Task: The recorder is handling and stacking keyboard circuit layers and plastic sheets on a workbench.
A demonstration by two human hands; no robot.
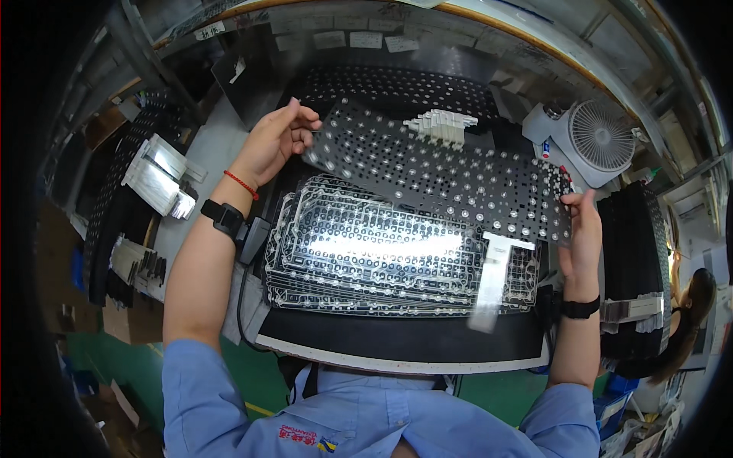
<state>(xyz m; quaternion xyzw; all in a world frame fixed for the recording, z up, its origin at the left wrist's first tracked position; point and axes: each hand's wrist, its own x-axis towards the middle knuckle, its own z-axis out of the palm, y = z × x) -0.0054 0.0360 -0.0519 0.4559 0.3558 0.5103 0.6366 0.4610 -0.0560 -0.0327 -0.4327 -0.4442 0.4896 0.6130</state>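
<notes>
Left fingers (304,131): curled and pinched on the upper-left corner of the black sheet (439,172), thumb on the near face, the rest folded over the edge. Left hand (273,142) sits above and left of the stack (382,256).

Right fingers (586,208): closed on the sheet's lower-right end, thumb side toward the sheet, gripping its short edge. Right hand (584,233) lies right of the stack, past its right edge.

Sheet: long, thin, perforated, dotted with rows of pale domes. Held clear of the worktop (397,345), spanning from one hand to the other. Long axis runs from upper left down to lower right, so it is skewed against the stack, whose long axis runs nearly level left to right. The sheet's near long edge overlaps the stack's far edge in view; it looks raised above the stack, but whether they touch I cannot tell.

Stack: clear layered membranes with printed traces, lying flat on a black mat (343,336) on the worktop, directly below and nearer the body than the sheet. A white strip (492,278) lies on the stack's right end, near the right hand.

Both hands are about equally near the stack; the right sits lower, closer to its level.

Beyond the stack: white fan (599,137) far right, small white parts (441,124) behind the sheet, more black sheets (630,267) piled at right.
</notes>
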